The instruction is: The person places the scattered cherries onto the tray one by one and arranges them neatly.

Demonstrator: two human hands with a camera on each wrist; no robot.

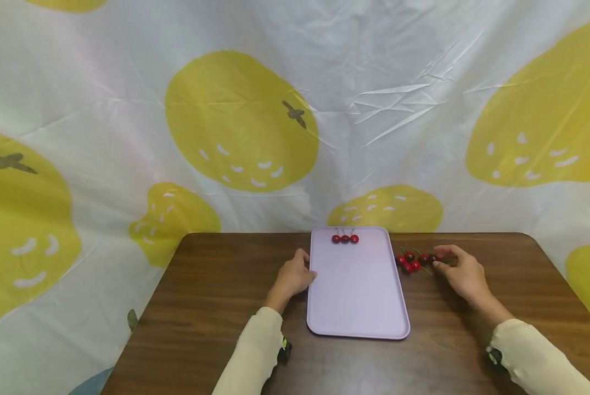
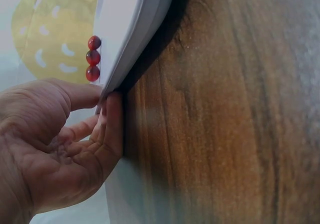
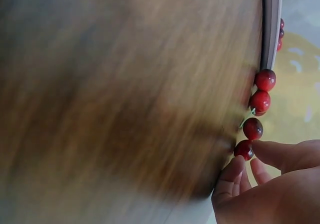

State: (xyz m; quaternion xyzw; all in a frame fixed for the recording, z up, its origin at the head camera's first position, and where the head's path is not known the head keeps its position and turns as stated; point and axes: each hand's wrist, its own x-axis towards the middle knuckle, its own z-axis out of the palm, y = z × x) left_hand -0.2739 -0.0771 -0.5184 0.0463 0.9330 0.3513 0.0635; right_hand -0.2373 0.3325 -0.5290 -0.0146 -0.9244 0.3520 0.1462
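A pale lilac tray (image 1: 356, 291) lies on the table, with three red cherries (image 1: 345, 239) in a row near its far end. My left hand (image 1: 297, 276) holds the tray's left rim, thumb on top and fingers at the outer side, as the left wrist view shows. To the right of the tray is a cluster of several loose stemmed cherries (image 1: 409, 256). At the right end of that cluster my right hand (image 1: 464, 276) pinches a dark red cherry (image 3: 243, 149) between thumb and fingers. Another cherry (image 3: 253, 128) sits right beside it.
The brown wooden table (image 1: 215, 307) has rounded far corners. Just behind its far edge hangs a white curtain (image 1: 393, 66) printed with yellow fruit. Both forearms wear light sleeves (image 1: 252, 351) with a dark device at each wrist.
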